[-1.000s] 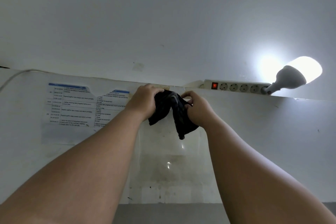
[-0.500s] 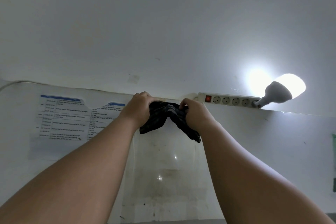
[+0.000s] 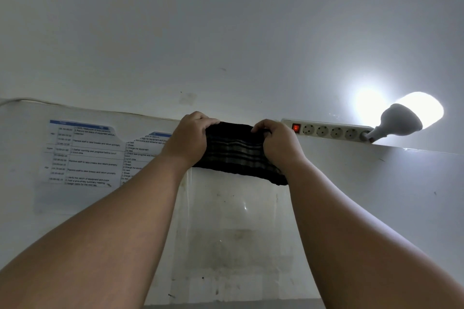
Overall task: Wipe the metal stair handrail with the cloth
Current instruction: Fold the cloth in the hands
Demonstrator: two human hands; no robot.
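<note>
Head view: left hand [image 3: 187,142] and right hand [image 3: 280,144] each grip the cloth [image 3: 236,155] by its top edge

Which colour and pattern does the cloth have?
The cloth is black with pale grey plaid stripes; it shows in the head view.

White wall [image 3: 226,32] — lit bulb [image 3: 401,120], power strip [image 3: 329,131], taped schedule [image 3: 85,153].

We note the white six-socket power strip with a lit red switch [image 3: 329,131] just beside our right hand [image 3: 278,143], with a glowing white bulb lamp [image 3: 401,120] plugged at its far end. Left of our left hand [image 3: 188,143], only flat printed paper sheets [image 3: 85,155] on the wall. Bare wall below.
</note>
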